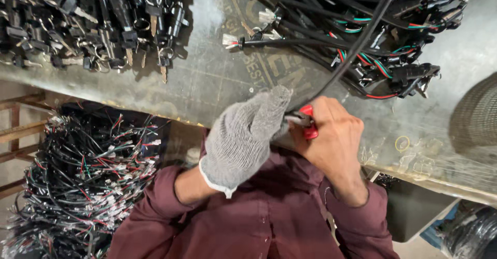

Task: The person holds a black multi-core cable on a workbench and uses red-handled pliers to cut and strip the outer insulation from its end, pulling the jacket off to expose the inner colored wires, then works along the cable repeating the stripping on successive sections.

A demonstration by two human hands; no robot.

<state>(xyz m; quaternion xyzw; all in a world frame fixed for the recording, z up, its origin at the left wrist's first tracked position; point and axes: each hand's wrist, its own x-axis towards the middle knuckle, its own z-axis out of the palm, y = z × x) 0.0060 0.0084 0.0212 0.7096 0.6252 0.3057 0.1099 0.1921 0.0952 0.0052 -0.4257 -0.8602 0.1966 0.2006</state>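
two hands close on a black cable at the table edge

far left, below the table, a bin of loose wires (77,181) in black, red, green and white sits within easy reach of the person's side. above it, on the worn metal table (207,83), a heap of black key-and-lock parts (98,26) lies pushed to the back, out of the working space.

at the near edge the left hand (243,137), in a grey knit glove, is clenched around the black cable (357,47), the glove likely there for grip and protection. just beside it, touching, the bare right hand (334,140) is closed on a red-handled tool (309,122) set against the cable where the glove pinches it; the tool's tip is hidden between the hands. the cable runs up and away to the right, held taut over a pile of black wiring harnesses (373,36) with red and green leads.

further right a rubber band (402,143) lies on the table, and a dark woven mat (479,114) shows at the frame's edge.
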